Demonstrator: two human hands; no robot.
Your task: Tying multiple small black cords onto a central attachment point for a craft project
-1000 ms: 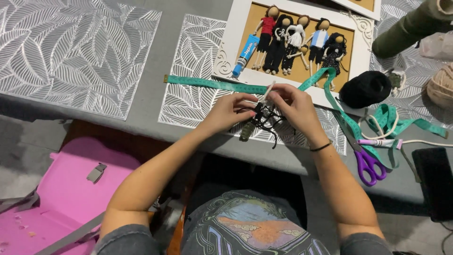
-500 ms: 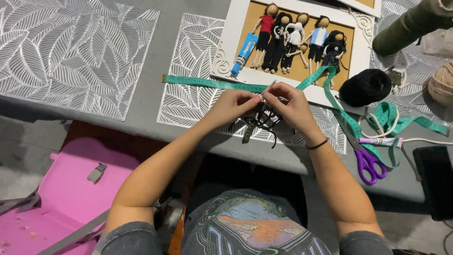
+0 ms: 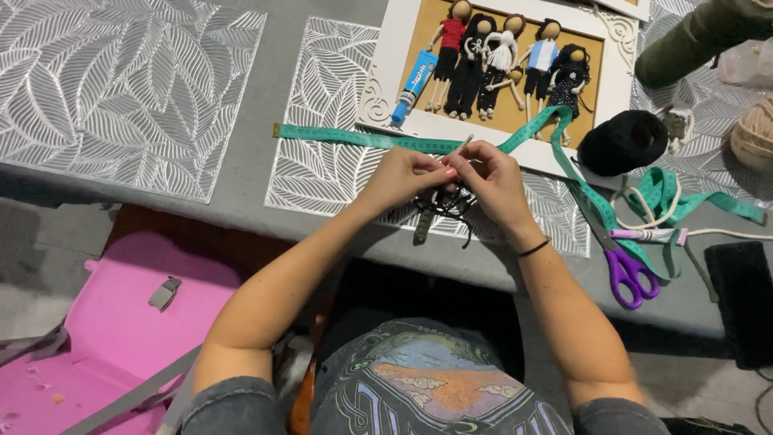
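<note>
My left hand (image 3: 405, 179) and my right hand (image 3: 489, 176) meet over the grey table's front edge, fingertips pinched together on a small dark yarn-and-wire figure (image 3: 445, 206). A thin pale stick pokes up between the fingertips. Black strands and an olive strip hang below the hands. Just behind the hands lies a green measuring tape (image 3: 354, 138). A white frame (image 3: 385, 74) with several small yarn dolls (image 3: 499, 56) and a blue glue tube (image 3: 414, 84) lies beyond.
Purple-handled scissors (image 3: 625, 271) lie to the right, next to a black yarn ball (image 3: 622, 142), a beige yarn ball (image 3: 755, 137) and a dark olive roll (image 3: 700, 36). Silver leaf-pattern placemats (image 3: 121, 80) cover the table. A pink plastic case (image 3: 105, 322) sits lower left.
Both hands have risen slightly toward the tape, bringing the dark figure with them; fingers shifted as they work the strands. Nothing else has moved.
</note>
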